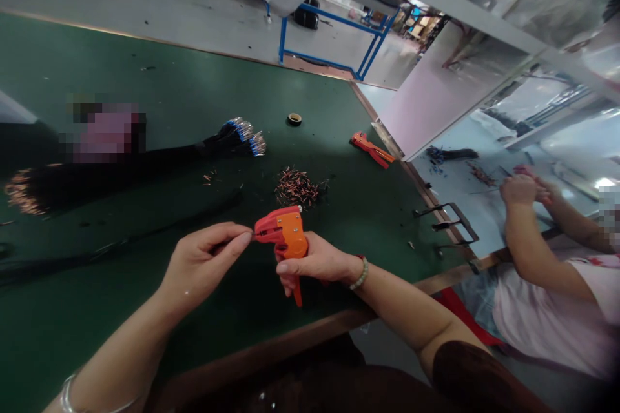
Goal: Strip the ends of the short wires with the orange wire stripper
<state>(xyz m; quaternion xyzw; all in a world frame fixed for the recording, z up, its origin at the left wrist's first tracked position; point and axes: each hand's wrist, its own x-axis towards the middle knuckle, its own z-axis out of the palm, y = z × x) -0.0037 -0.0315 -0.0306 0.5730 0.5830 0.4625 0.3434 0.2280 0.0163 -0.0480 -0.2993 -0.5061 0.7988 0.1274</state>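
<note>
My right hand [314, 261] is wrapped round the handles of a red and orange wire stripper [292, 232], its jaws pointing left. At those jaws, my left hand [206, 264] pinches a thin dark wire [252, 234], most of which is hidden by the fingers. Just beyond the tool lies a heap of cut copper wire ends [298, 187]. A dark bundle of loose wires [159, 226] stretches over the green table to the left. Behind it is a thick bundle of black wires [130, 171], with bare copper at the left end and blue and silver tips at the right.
A roll of black tape [294, 119] and a second red and orange wire stripper [372, 150] lie farther back on the green table [208, 90]. A black metal bracket [455, 222] sits at the right edge. Beyond it, a co-worker's hands [526, 187] are over another table.
</note>
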